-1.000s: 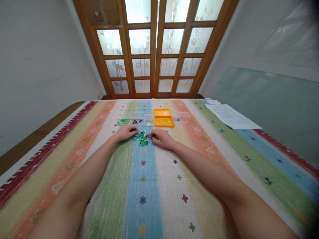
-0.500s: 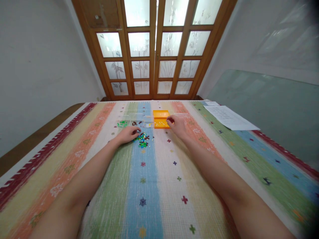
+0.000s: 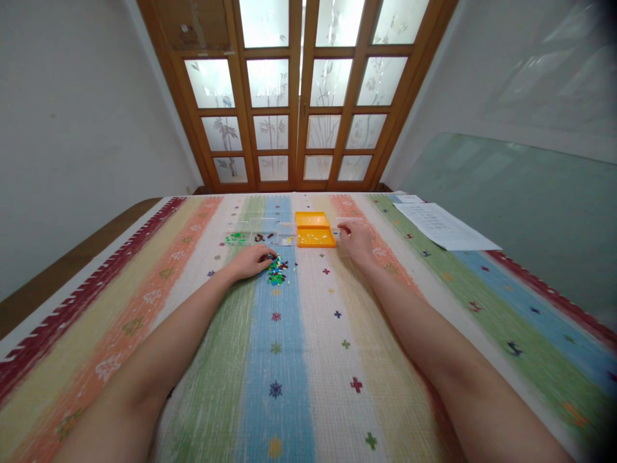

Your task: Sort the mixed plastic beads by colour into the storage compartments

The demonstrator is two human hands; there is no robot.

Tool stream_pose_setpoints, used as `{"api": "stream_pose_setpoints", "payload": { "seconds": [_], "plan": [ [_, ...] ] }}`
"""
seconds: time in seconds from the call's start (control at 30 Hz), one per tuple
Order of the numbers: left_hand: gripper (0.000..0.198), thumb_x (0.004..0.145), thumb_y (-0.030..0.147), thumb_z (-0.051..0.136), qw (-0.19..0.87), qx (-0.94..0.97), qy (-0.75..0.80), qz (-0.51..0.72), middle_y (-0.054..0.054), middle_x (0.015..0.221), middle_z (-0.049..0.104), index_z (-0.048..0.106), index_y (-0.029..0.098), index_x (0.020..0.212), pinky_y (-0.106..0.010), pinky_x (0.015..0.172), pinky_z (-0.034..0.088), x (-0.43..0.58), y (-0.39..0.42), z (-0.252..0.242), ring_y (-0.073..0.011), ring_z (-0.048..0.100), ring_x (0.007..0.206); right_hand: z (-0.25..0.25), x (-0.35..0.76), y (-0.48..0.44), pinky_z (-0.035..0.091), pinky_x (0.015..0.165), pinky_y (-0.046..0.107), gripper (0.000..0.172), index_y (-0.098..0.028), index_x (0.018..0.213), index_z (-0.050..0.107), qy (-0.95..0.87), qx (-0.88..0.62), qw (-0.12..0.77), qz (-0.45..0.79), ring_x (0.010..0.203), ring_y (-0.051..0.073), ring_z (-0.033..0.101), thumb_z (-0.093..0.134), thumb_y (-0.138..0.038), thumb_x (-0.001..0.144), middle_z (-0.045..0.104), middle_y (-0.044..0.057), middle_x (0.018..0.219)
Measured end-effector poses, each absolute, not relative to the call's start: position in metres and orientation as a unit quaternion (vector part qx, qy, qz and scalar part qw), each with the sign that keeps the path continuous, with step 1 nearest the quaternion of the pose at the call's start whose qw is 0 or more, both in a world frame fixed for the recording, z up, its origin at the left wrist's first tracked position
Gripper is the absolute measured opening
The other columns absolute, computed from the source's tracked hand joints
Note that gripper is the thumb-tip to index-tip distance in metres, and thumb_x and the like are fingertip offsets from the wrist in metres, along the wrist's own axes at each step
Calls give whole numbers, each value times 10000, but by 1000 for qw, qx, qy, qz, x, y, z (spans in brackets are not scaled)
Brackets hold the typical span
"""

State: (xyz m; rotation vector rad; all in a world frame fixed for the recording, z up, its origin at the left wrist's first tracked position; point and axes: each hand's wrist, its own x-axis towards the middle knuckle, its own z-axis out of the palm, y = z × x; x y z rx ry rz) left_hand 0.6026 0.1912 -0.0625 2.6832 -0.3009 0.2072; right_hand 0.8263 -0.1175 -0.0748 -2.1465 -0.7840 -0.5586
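My left hand [image 3: 251, 261] rests at the left edge of a pile of tiny coloured pieces [image 3: 276, 273], green, blue, yellow, white and dark brown. Its fingers curl together at the pile; anything between them is too small to make out. My right hand [image 3: 357, 240] hovers by a clear box on the right, just beyond the open yellow box [image 3: 315, 245]. Thumb and forefinger are drawn together there, and their contents cannot be made out. Several white pieces [image 3: 314, 237] lie inside the yellow box.
Left of the yellow box stand clear boxes holding green pieces [image 3: 235, 238], dark brown pieces [image 3: 260, 237] and a few yellow ones [image 3: 289, 241]. Printed paper sheets [image 3: 443, 226] lie at the far right. A striped cloth [image 3: 308, 360] covers the table; glazed wooden doors [image 3: 299, 109] stand behind.
My right hand has moved right, from over the yellow box's right side to the clear box beside it. My left hand has shifted slightly right at the pile.
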Motion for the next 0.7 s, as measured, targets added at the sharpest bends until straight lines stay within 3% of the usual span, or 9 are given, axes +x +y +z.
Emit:
{"api": "stream_pose_setpoints", "payload": {
  "seconds": [0.33, 0.7],
  "plan": [
    [257, 966, 289, 557, 200, 969, -105, 96, -53, 1018, 740, 773, 232, 1094, -306, 847, 492, 601, 186, -62, -200, 657, 914, -65, 746, -78, 472, 884, 345, 146, -217, 985, 750, -580, -746, 313, -92, 980, 224, 623, 617, -167, 952, 706, 73, 987],
    [253, 962, 286, 545, 188, 971, -73, 129, -59, 1019, 750, 768, 217, 1060, -316, 834, 497, 604, 199, -73, -211, 667, 909, -66, 730, -73, 445, 897, 354, 153, -227, 1039, 749, -668, -694, 266, -48, 1010, 226, 588, 670, -161, 926, 672, 76, 1072]
  ]
}}
